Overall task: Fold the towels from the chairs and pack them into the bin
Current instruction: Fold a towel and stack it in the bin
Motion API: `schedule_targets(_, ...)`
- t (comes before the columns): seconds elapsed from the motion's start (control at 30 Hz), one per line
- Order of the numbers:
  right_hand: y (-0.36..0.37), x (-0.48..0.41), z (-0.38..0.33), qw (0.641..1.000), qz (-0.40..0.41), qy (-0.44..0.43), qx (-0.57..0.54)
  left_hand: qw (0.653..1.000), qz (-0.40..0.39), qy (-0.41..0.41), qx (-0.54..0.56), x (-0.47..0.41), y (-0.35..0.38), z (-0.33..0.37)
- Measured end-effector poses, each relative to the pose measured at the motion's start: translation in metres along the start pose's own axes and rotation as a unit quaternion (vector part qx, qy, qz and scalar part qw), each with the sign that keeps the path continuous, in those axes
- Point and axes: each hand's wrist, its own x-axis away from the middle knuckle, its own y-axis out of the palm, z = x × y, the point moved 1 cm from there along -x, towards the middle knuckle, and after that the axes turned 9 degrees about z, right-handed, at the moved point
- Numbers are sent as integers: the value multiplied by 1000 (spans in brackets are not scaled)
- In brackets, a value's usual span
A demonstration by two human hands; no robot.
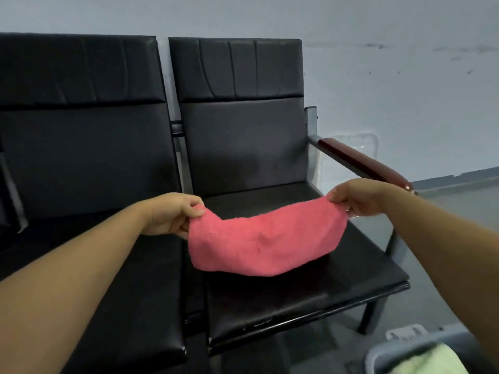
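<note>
A pink towel [266, 240] hangs stretched between both hands above the seat of the right black chair [297, 292]. My left hand [172, 214] pinches its left top corner. My right hand [356, 197] pinches its right top corner. The towel sags in the middle and its lower fold touches the seat. At the bottom right a grey bin [405, 349] holds a pale green towel [437, 360]; only part of the bin shows.
A second black chair [81, 157] stands to the left, joined to the right one. The right chair has a dark red armrest [361, 160] on a metal frame. A light wall runs behind the chairs. Grey floor lies to the right.
</note>
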Motion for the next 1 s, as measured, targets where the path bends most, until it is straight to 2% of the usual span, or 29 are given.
schedule_targets(0.07, 2, 3, 11, 991, -82, 78, 73, 998, -51, -41, 2, 2, -1, -16)
schedule_targets(0.13, 7, 4, 25, 980, -114, 112, 122, 994, -85, -73, 8, 5, 5, -33)
schedule_targets(0.23, 18, -4, 50, 983, -65, 107, 131, 991, -88, -91, 33, 3, 21, -59)
schedule_targets(0.3, 23, -17, 66, 991, 13, 87, 98, 997, -20, -74, 31, -7, 27, -76)
schedule_targets(0.37, 27, -31, 75, 992, 81, 73, 62, 994, 101, -24, 26, -24, 28, -85)
schedule_targets(0.47, 42, -47, 80, 986, 149, 55, 43, 959, 280, 41, 22, -54, 21, -89)
schedule_targets(0.57, 56, -69, 76, 967, 246, -3, 69, 926, 364, 70, -66, -85, 19, -93)
schedule_targets(0.63, 62, -81, 75, 945, 304, -34, 119, 925, 360, 39, -115, -102, 25, -102)
schedule_targets(0.77, 91, -88, 103, 900, 368, -30, 234, 932, 324, -34, -162, -123, 33, -121)
schedule_targets(0.9, 116, -82, 114, 844, 369, -131, 367, 923, 311, -60, -221, -124, 29, -129)
schedule_targets(1.0, 122, -77, 103, 837, 344, -183, 384, 918, 304, -76, -243, -112, 33, -125)
